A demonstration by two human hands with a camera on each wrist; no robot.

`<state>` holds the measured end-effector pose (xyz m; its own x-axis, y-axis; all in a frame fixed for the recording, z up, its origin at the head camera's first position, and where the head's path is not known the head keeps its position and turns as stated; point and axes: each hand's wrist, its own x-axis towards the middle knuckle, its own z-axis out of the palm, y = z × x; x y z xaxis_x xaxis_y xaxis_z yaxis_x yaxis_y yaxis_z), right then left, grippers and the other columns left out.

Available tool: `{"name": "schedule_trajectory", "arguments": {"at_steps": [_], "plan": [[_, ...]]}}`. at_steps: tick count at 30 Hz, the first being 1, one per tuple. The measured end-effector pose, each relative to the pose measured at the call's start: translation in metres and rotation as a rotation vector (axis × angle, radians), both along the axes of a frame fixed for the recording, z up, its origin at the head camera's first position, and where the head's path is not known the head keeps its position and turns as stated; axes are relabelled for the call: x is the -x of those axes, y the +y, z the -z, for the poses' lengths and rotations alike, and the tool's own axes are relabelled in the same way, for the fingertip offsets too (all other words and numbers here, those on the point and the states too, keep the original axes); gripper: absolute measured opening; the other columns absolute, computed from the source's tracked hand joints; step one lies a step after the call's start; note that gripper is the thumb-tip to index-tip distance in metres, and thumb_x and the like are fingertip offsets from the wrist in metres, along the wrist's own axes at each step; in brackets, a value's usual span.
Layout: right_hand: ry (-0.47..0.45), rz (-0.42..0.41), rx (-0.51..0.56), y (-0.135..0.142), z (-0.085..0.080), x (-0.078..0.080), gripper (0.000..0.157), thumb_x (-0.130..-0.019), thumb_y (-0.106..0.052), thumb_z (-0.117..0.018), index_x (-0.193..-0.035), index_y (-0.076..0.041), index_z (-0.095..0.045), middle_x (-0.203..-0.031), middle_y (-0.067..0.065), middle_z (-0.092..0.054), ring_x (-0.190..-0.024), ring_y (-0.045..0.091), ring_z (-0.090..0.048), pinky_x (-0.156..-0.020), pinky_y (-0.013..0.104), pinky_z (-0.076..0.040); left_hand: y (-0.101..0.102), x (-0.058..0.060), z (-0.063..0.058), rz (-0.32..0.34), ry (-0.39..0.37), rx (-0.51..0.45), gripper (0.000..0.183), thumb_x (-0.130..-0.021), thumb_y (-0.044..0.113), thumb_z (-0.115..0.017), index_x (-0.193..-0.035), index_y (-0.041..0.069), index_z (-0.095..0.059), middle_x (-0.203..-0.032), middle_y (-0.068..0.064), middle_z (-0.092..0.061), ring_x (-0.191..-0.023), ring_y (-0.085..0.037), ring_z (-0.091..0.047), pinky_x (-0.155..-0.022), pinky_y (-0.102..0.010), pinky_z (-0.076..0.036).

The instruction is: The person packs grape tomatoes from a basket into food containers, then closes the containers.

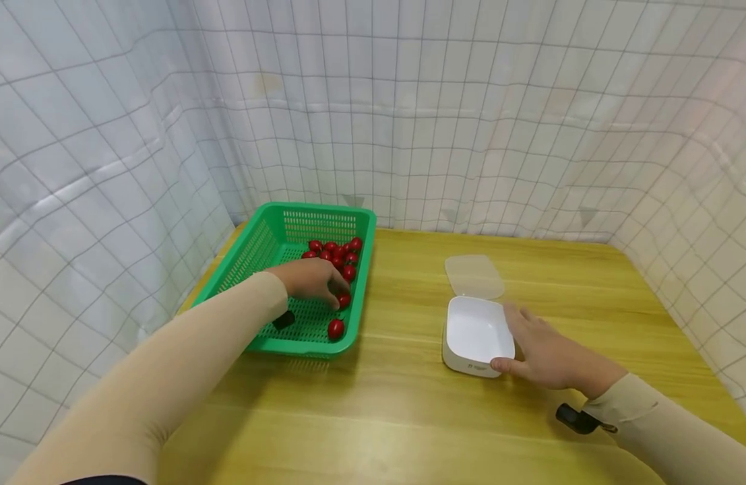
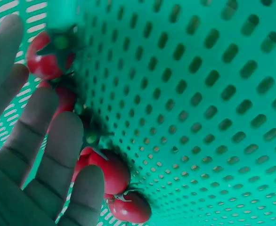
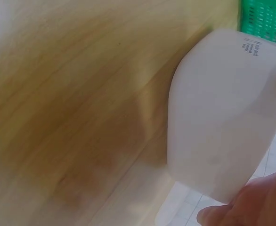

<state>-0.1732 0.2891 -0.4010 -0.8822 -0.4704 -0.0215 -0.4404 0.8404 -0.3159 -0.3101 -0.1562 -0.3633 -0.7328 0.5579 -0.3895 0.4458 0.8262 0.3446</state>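
Inside a green perforated basket, my left hand reaches down over a red cherry tomato. In the left wrist view its fingers are extended beside several tomatoes with green stems, none of them clearly gripped. Another cherry tomato lies nearer the basket's front, apart from the hand. On the right, a white square container stands with its top uncovered and no contents visible. My right hand rests against its right side, thumb at the front corner, fingers spread along the rim.
Behind the container, a translucent lid lies flat on the wooden table. More cherry tomatoes are clustered at the basket's back right. White grid-patterned sheets enclose the table at the back and sides.
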Motion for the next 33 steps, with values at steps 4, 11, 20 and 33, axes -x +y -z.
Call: {"name": "schedule_trajectory", "arguments": {"at_steps": [4, 11, 20, 33], "plan": [[0.003, -0.01, 0.021, 0.0, 0.001, 0.0, 0.107, -0.096, -0.061, -0.069, -0.162, 0.007, -0.018, -0.159, 0.034, -0.039, -0.136, 0.054, -0.05, -0.104, 0.071, -0.045, 0.002, 0.002, 0.007, 0.018, 0.001, 0.005, 0.037, -0.096, 0.03, -0.079, -0.132, 0.02, -0.075, -0.125, 0.005, -0.076, -0.121, -0.019, -0.068, -0.107, -0.043, -0.055], [-0.032, 0.001, 0.017, 0.0, 0.001, 0.002, 0.112, -0.097, -0.062, -0.067, -0.164, 0.01, -0.013, -0.163, 0.037, -0.031, -0.142, 0.059, -0.043, -0.108, 0.073, -0.042, 0.002, 0.0, 0.011, 0.02, 0.016, 0.023, 0.035, -0.095, 0.024, -0.08, -0.129, 0.021, -0.077, -0.123, 0.005, -0.077, -0.119, -0.018, -0.07, -0.105, -0.041, -0.056], [-0.1, 0.025, 0.062, -0.001, 0.002, 0.006, 0.121, -0.094, -0.067, -0.068, -0.166, 0.007, -0.005, -0.162, 0.038, -0.03, -0.141, 0.051, -0.046, -0.107, 0.067, -0.046, 0.004, 0.003, 0.015, 0.016, 0.026, 0.063, 0.034, -0.095, 0.027, -0.08, -0.129, 0.025, -0.077, -0.124, 0.007, -0.076, -0.123, -0.018, -0.067, -0.109, -0.042, -0.054], [-0.138, 0.056, 0.055, -0.001, 0.001, 0.006, 0.123, -0.092, -0.07, -0.067, -0.168, -0.001, 0.0, -0.161, 0.038, -0.033, -0.137, 0.049, -0.051, -0.105, 0.066, -0.047, 0.001, 0.007, 0.016, 0.038, -0.009, 0.029, 0.035, -0.098, 0.027, -0.077, -0.132, 0.021, -0.075, -0.126, 0.004, -0.075, -0.121, -0.019, -0.067, -0.107, -0.043, -0.055]]}}
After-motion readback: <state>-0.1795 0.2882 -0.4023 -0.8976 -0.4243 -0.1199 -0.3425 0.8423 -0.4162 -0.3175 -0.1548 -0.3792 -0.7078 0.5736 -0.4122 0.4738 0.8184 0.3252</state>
